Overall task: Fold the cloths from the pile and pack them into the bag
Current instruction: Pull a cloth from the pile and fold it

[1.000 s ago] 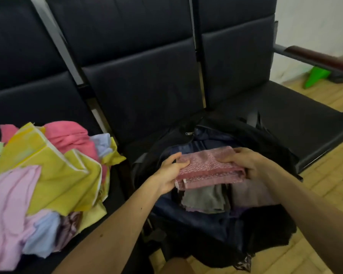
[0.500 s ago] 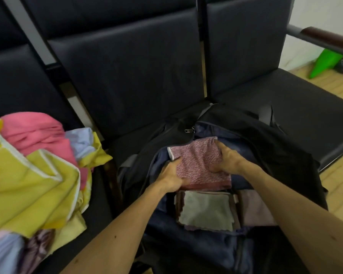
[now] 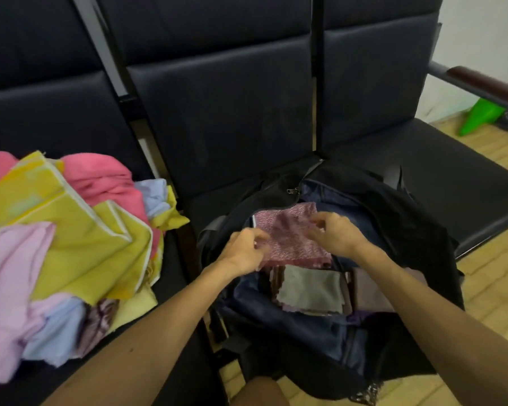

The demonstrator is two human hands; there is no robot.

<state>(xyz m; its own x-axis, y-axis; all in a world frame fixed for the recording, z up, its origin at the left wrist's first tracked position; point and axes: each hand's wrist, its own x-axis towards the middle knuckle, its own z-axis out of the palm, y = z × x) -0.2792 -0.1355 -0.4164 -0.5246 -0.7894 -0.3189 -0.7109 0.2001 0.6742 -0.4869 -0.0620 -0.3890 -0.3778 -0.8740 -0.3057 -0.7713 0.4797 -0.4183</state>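
Several folded cloths lie in my bag (image 3: pixel 417 230); both hands (image 3: pixel 241 250) (image 3: pixel 338 234), fingers loosely curled, touch the maroon cloth (image 3: pixel 291 238), grip unclear; pile (image 3: pixel 71 244) at left remains.

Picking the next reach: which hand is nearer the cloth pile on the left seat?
Left. The left hand is over the bag's left side, on the pile's side; the right hand is farther right, over the pink patterned cloth.
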